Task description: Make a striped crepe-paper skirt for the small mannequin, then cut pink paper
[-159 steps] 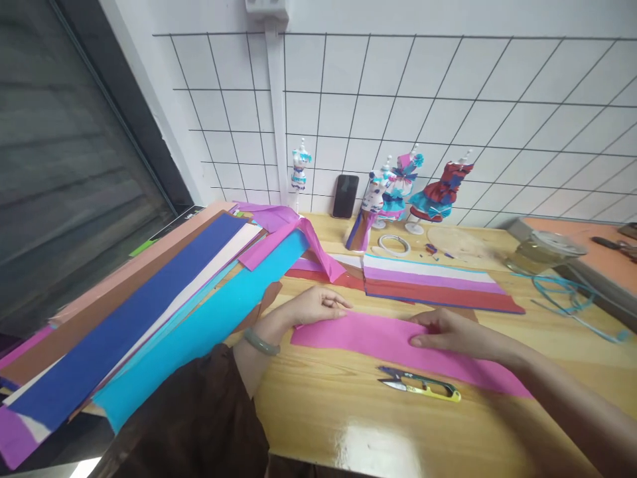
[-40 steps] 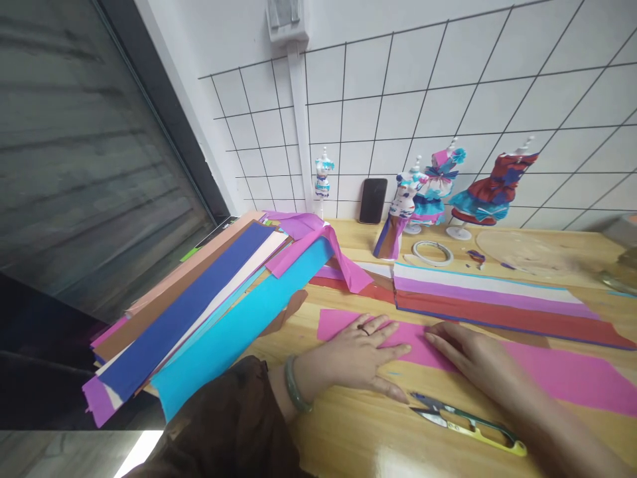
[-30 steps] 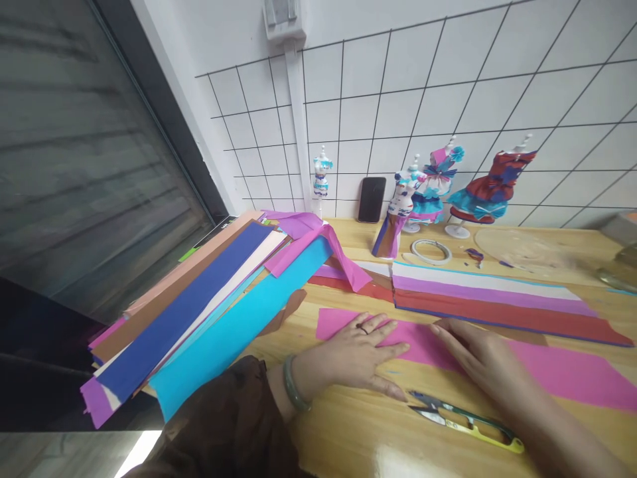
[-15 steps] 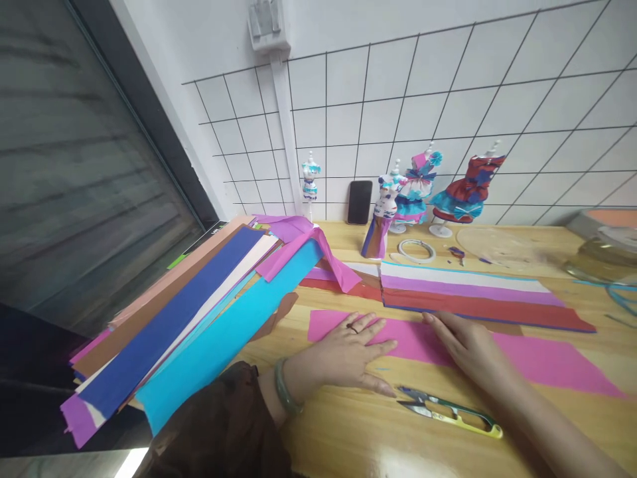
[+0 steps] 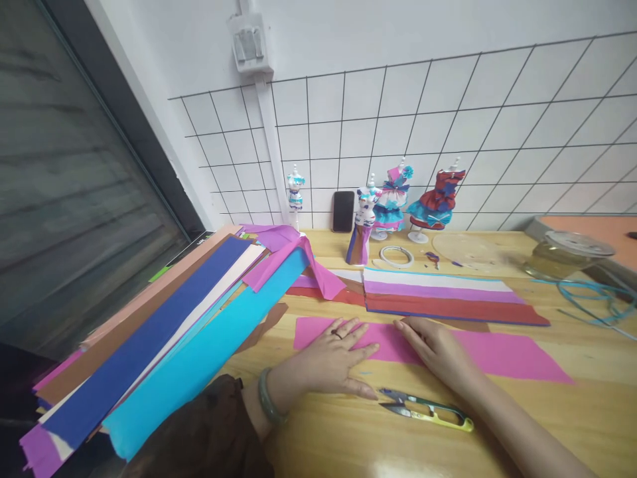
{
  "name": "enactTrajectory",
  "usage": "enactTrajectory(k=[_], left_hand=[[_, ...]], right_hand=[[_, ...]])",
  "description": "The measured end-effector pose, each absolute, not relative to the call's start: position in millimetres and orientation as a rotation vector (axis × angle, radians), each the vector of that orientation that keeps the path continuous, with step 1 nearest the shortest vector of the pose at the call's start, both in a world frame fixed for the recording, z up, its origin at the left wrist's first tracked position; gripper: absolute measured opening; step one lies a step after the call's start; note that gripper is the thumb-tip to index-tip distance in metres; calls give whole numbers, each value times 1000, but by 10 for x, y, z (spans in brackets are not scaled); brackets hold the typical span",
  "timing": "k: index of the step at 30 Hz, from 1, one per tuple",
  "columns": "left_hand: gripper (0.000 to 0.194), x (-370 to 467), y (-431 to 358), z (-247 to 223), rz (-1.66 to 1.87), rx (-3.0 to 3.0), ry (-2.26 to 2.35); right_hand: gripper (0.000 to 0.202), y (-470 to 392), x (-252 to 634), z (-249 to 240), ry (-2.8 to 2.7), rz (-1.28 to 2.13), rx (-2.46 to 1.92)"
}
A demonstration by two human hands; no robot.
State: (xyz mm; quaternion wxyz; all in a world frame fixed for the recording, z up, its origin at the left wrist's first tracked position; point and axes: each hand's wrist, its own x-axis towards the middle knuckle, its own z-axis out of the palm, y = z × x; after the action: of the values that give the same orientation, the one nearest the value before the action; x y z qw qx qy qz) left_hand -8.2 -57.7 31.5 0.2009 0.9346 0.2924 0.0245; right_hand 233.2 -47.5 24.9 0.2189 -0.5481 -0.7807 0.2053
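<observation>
A long strip of bright pink crepe paper (image 5: 512,355) lies flat on the wooden table. My left hand (image 5: 338,358), with a ring and a green bangle, rests palm down over its left part, fingers spread. Curled and pressed together, the fingers of my right hand (image 5: 438,348) sit on the middle of the strip; their undersides are hidden, so I cannot make out anything in them. Between my hands and nearer to me lie thread snips (image 5: 428,408) with yellow and dark green handles, touched by neither hand.
Stacked coloured paper strips (image 5: 199,338) slope across the left. Behind the pink strip lie layered strips (image 5: 438,292). Farther back are a tape roll (image 5: 397,256), a phone (image 5: 343,211) and several small dress forms (image 5: 365,216). A clear round container (image 5: 562,255) and blue cord (image 5: 592,295) are at right.
The view has tilted up and shifted right, so things appear farther left and mostly lower. Both hands keep their places on the pink strip.
</observation>
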Motion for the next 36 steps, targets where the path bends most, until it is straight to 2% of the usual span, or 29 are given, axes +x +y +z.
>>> enactTrajectory(k=[14,22,28,36], left_hand=[[82,-50,-614,295,50,2682,875],[74,-176,-731,331,125,2715,1001],[65,-730,-859,446,233,2608,1415],[58,-1854,-1112,335,593,2275,2104]], right_hand=[[36,-430,2336,134,-2229,542,-1516],[35,-468,2356,156,-2250,553,-1482],[33,-464,2379,128,-2268,560,-1474],[34,-429,2433,44,-2302,568,-1457]])
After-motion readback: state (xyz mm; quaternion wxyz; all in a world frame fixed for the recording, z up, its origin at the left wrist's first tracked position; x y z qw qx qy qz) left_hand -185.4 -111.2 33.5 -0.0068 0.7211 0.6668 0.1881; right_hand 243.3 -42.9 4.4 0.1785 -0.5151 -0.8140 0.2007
